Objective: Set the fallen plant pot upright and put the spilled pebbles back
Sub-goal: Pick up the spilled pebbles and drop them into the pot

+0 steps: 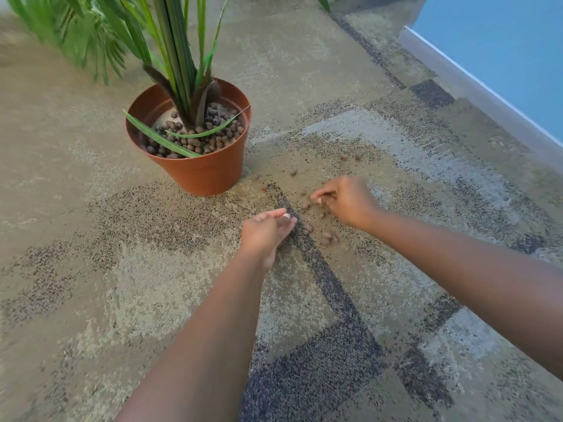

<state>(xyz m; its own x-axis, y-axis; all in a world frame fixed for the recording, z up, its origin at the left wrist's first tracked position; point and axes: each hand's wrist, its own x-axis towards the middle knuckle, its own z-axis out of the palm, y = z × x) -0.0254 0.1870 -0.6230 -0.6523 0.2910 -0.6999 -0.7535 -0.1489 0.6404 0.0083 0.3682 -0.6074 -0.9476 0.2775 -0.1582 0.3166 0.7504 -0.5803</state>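
Several pebbles (327,236) lie scattered on carpet (91,239) beside the upright pot (207,175). Left hand (266,233) cupped, contents unclear; right hand (344,202) pinches among them. Best gathered into the cupped palm before tipping in.

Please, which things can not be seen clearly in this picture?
- Left hand: cupped, palm turned away in the head view; whether it holds pebbles is hidden.
- Right hand: motion blur; the fingertips' grip is unclear.
- Plant: top cut off by the upper edge.
- Loose pebbles on the carpet: small, blend into the pattern; no exact count.
- Pot: far side hidden by itself.
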